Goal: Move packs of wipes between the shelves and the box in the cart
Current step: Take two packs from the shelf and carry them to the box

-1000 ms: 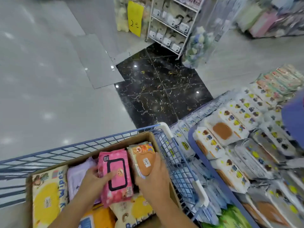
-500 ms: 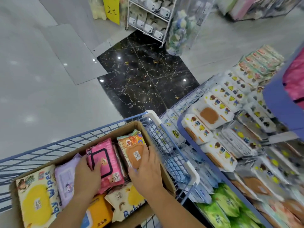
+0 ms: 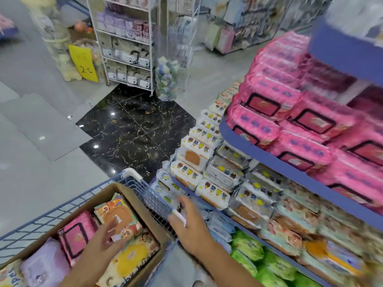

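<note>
Packs of wipes (image 3: 130, 259) fill the brown cardboard box (image 3: 149, 206) standing in the blue wire cart (image 3: 62, 210), among them a pink pack with a black-framed lid (image 3: 76, 237) and a cartoon-printed pack with a brown lid (image 3: 122, 214). The left hand (image 3: 101, 243) lies over the brown-lidded pack, its fingers blurred, so whether it grips cannot be told. The right hand (image 3: 188, 224) hangs past the cart's rim, fingers straight, holding nothing, near the white packs (image 3: 194, 154) on the blue-edged shelves (image 3: 290, 170). Pink packs (image 3: 310, 119) are stacked on the upper shelf.
</note>
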Available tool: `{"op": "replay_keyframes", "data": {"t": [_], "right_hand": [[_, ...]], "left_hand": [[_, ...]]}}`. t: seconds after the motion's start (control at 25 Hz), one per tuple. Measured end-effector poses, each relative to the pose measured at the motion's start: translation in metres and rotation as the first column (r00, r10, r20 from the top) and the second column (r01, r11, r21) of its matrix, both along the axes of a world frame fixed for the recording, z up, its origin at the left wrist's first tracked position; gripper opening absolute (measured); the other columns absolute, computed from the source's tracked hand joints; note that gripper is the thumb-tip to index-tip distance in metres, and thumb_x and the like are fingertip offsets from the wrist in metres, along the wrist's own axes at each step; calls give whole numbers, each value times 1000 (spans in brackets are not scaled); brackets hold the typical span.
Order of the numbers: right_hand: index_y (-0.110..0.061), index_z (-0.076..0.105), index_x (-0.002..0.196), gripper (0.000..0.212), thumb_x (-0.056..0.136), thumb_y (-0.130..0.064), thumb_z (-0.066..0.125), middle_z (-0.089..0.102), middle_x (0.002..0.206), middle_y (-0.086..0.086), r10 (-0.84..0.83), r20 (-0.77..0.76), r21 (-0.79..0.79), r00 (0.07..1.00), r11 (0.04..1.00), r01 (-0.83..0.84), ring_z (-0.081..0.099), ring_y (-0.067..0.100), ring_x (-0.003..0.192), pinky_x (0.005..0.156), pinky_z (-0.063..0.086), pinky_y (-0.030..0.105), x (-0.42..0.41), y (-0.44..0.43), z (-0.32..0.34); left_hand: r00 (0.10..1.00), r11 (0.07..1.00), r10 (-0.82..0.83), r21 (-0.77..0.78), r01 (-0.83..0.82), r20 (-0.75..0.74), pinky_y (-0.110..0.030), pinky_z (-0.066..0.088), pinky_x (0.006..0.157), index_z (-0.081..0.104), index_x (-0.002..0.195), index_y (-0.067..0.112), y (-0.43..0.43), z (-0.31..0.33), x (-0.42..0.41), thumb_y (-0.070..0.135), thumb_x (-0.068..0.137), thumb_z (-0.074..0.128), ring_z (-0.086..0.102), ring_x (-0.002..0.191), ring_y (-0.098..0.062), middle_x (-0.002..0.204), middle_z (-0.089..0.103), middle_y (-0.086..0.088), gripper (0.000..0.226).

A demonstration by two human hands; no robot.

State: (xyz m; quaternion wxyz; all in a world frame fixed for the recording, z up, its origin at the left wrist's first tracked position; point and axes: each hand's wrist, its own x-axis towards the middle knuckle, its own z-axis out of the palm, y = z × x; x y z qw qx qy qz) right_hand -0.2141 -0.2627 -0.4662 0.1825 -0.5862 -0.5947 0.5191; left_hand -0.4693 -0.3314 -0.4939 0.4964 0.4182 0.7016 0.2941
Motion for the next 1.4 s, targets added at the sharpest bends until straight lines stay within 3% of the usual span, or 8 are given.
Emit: {"op": "replay_keyframes", "data": {"t": [0.16,0.28,0.36,0.56,0.8,1.04,1.24,1.4], "right_hand": [[-39,21,157,67,100,-51,53,25,159,-22,-133,-87,101,987,985,142,27,1,145,114,34,30,73,-5,54],[-38,19,159,67,101,-50,51,25,162,-19,-240,-126,166,962,951,259,27,3,146,119,31,38,124,-14,95],[-39,19,159,67,101,-49,51,25,161,-20,-327,-172,202,929,912,358,27,3,145,119,31,37,152,-25,122],[-37,21,158,65,101,-47,51,28,160,-19,-547,-275,313,791,726,612,29,3,145,109,35,23,216,-69,184],[-40,30,152,81,82,-72,52,37,154,-18,-692,-429,405,580,427,809,38,1,139,97,43,16,296,-153,269],[-33,29,154,55,103,-40,48,40,151,-15,-737,-485,489,470,217,845,40,2,137,88,44,6,395,-256,325],[-46,32,144,53,94,-54,49,41,148,-20,-752,-493,506,437,161,847,41,0,135,98,40,19,498,-341,349],[-57,34,136,88,60,-95,54,42,143,-30,-786,-431,540,444,170,825,41,-12,129,104,38,26,582,-397,360]], "left_hand": [[995,990,-63,133,53,76,-43,42,109,48,135,46,33,60,66,58,77,72,51,132,-18,147,50,8,64],[978,960,-187,230,162,89,-37,41,102,41,148,35,68,101,121,36,98,65,47,138,-16,148,48,12,56],[952,917,-294,309,254,91,-35,42,99,42,144,40,91,131,156,47,91,71,48,138,-16,146,50,14,61],[803,721,-591,492,487,72,-49,46,107,47,134,51,128,216,254,62,78,74,50,134,-12,141,51,23,64],[574,416,-819,690,593,1,-39,41,107,41,149,32,111,333,382,65,69,71,50,137,-12,149,51,10,91],[402,216,-914,781,586,-49,-37,42,102,42,148,37,33,413,513,66,77,74,51,135,-10,146,51,19,83],[339,155,-938,794,588,-68,-35,41,100,39,150,38,-33,432,626,71,77,72,51,135,-9,148,49,18,87],[313,134,-947,792,596,-75,-35,41,103,40,147,39,-71,438,714,73,60,68,51,134,-5,145,51,20,97]]}}
